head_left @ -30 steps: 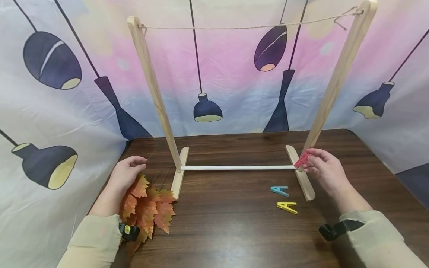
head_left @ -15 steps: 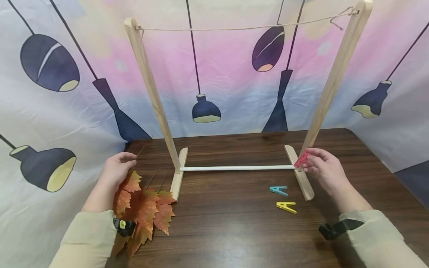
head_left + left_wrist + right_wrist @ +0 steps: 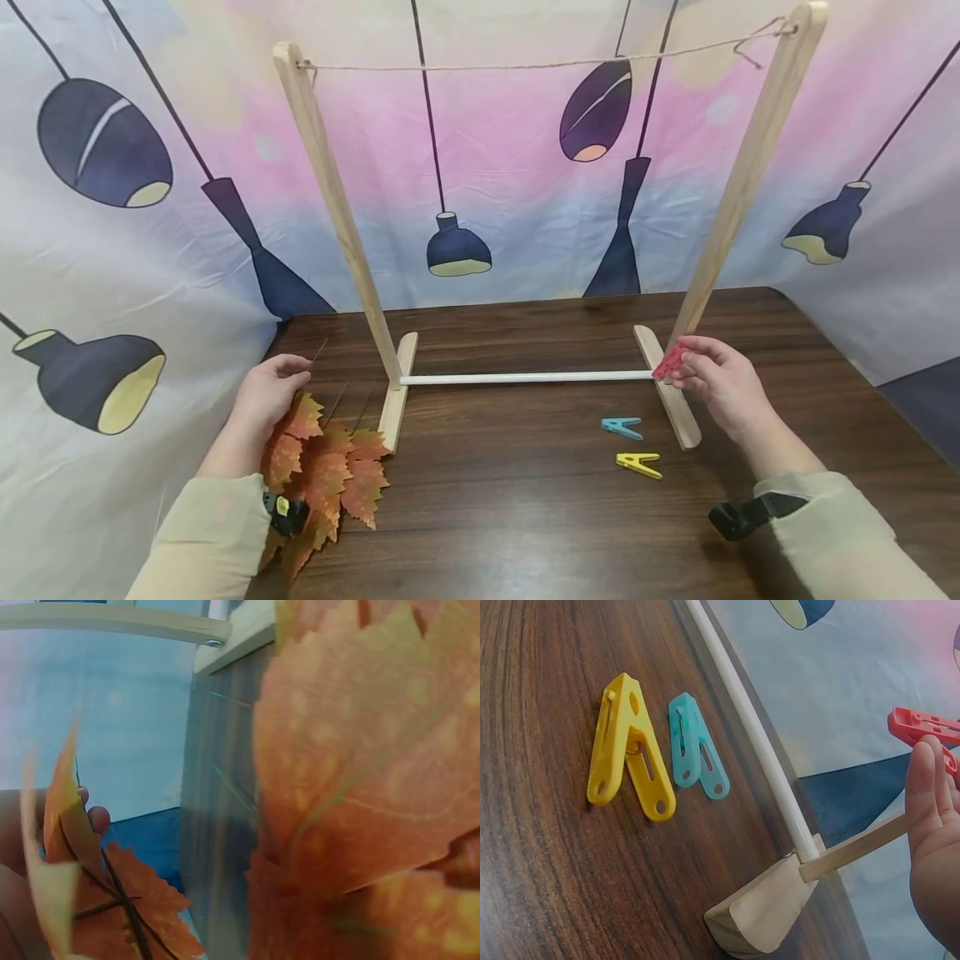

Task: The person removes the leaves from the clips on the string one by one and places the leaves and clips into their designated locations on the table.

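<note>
My left hand (image 3: pixel 262 396) pinches the thin stem of an orange artificial maple leaf sprig (image 3: pixel 302 418); the stem tip sticks out past the fingertips. In the left wrist view the leaf's dark-veined back (image 3: pixel 142 892) hangs by the fingers. More orange leaf sprigs (image 3: pixel 363 483) lie on the table just right of this hand, their stems pointing away. My right hand (image 3: pixel 722 387) holds a red clothespin (image 3: pixel 669 362) between thumb and fingers, in front of the right post's foot. Below it lie a blue clothespin (image 3: pixel 622 427) and a yellow clothespin (image 3: pixel 639 465).
A wooden frame with a left post (image 3: pixel 337 217) and right post (image 3: pixel 746 183) stands on the dark wood table (image 3: pixel 510 517). Twine (image 3: pixel 510 66) spans the tops, a white rod (image 3: pixel 525 378) joins the feet. A lamp-printed cloth (image 3: pixel 510 175) hangs behind.
My left hand has shifted a little to the left with the leaf sprig, then dipped slightly. The right hand keeps the red clothespin in nearly the same spot. The head view has moved slightly.
</note>
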Demonstrator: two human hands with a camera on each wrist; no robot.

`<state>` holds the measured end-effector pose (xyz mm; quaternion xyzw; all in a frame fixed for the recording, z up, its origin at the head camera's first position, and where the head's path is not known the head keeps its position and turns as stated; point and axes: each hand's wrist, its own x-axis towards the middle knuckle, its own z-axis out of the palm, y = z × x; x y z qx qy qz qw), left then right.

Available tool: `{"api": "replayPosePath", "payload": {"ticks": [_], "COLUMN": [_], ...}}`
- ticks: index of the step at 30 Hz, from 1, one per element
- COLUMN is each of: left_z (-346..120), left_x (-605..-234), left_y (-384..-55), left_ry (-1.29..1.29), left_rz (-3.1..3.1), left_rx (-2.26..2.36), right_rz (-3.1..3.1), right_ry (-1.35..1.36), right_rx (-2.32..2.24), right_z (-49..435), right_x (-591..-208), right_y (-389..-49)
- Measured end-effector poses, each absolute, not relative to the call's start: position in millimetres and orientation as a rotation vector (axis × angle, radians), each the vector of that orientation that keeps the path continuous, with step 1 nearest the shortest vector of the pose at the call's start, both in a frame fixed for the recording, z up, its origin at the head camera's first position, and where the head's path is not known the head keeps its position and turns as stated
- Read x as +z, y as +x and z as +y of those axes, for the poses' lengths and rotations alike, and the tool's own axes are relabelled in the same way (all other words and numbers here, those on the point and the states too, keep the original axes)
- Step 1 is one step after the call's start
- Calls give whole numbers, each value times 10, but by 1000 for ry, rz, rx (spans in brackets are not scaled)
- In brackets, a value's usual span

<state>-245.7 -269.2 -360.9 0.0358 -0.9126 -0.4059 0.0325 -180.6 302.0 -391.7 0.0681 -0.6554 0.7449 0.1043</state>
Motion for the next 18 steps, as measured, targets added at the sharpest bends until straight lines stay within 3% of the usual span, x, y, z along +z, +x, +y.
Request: {"api": "replayPosePath", "payload": {"ticks": [18], "left_z": [-2704], "left_x": [-3865], "left_y": [-2499], "left_ry": [183], "left_rz": [-2766], "left_rx": [-1312], "right_rz": [-1980], "right_ry": [198], "right_rx": [2149], "right_z": [3030], "right_x": [-3978], "right_y": [-1778]}}
